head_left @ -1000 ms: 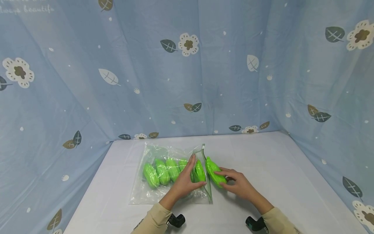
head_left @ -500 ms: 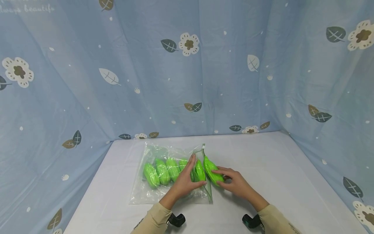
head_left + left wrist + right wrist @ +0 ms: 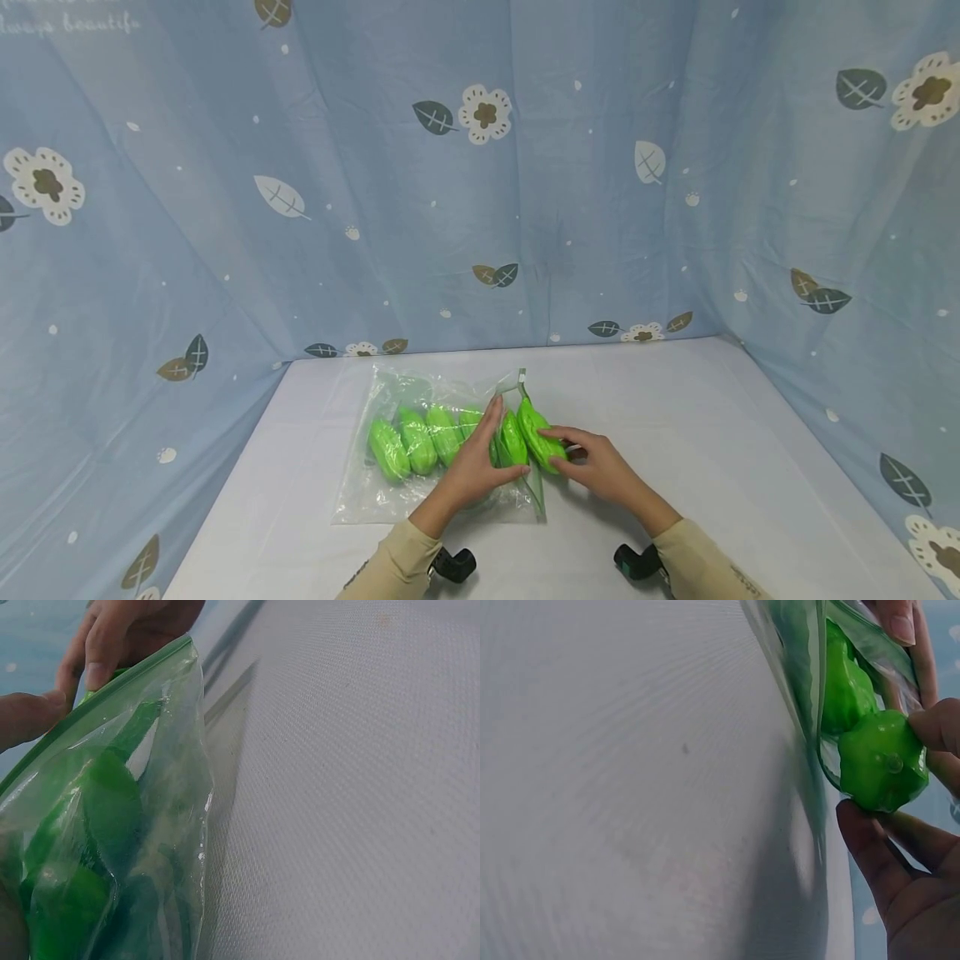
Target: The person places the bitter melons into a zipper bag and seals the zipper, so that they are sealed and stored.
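Observation:
With thumb and fingertips, the right hand (image 3: 596, 468) grips a bright green bitter melon (image 3: 537, 433) by its near side. Its lobed, shiny end faces the camera in the right wrist view. The melon slants at the mouth of a clear zip bag (image 3: 420, 507), its tip by the green zip strip (image 3: 112, 688). Inside the bag several more bitter melons (image 3: 388, 450) lie in a row; the nearest to the mouth (image 3: 847, 688) sits right beside the held one. The left hand (image 3: 474, 467) is on the bag by its raised mouth, fingers straight and thumb spread, partly covering the row.
A white tablecloth (image 3: 675, 400) lies under the bag. Blue curtains (image 3: 585, 208) with leaves and flowers stand behind and at both sides. A black camera mount hangs at the left wrist (image 3: 454, 566) and another at the right wrist (image 3: 637, 562).
The right hand has moved left with the bitter melon, bringing it from beside the bag's mouth up against the zip edge. The left hand and the bag have stayed in place.

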Available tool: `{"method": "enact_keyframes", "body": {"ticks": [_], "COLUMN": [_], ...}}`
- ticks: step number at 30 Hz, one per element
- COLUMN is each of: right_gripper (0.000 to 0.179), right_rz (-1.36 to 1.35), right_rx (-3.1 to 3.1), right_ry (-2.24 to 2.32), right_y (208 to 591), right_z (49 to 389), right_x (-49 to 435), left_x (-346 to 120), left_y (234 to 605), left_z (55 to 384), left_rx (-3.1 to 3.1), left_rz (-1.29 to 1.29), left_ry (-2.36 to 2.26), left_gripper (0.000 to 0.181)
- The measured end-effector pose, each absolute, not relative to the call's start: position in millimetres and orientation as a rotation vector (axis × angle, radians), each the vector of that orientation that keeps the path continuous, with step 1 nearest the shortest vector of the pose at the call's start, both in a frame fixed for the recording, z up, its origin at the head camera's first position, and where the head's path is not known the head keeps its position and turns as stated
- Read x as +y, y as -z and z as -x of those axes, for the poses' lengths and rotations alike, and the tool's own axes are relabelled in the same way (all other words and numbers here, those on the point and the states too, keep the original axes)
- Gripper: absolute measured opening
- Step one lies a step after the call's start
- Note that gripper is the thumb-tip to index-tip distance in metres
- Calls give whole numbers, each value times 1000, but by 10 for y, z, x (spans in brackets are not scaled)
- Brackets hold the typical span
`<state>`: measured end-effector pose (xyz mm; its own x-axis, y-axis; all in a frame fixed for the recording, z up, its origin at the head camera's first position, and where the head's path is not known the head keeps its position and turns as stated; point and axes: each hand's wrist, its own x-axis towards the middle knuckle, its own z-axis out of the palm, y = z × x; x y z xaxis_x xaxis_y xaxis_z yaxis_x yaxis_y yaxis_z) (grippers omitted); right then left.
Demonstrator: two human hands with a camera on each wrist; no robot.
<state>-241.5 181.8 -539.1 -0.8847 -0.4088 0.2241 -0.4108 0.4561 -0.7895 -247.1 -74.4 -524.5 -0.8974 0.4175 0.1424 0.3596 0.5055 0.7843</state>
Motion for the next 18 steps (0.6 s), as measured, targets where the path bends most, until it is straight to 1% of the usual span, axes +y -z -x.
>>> {"method": "enact_keyframes", "body": {"ticks": [18], "right_gripper": [42], "right_rz": [-728], "right_rx": [-2673], "right_ry": [-1667], "right_y": [5399], "right_z": [2472], "right_x": [1827], "left_x": [-730], "left_y": [5259], "left_z": [2474], "left_rx": [2688], "left_rz": [-717], "left_ry": [-1355], "left_gripper": [115]}}
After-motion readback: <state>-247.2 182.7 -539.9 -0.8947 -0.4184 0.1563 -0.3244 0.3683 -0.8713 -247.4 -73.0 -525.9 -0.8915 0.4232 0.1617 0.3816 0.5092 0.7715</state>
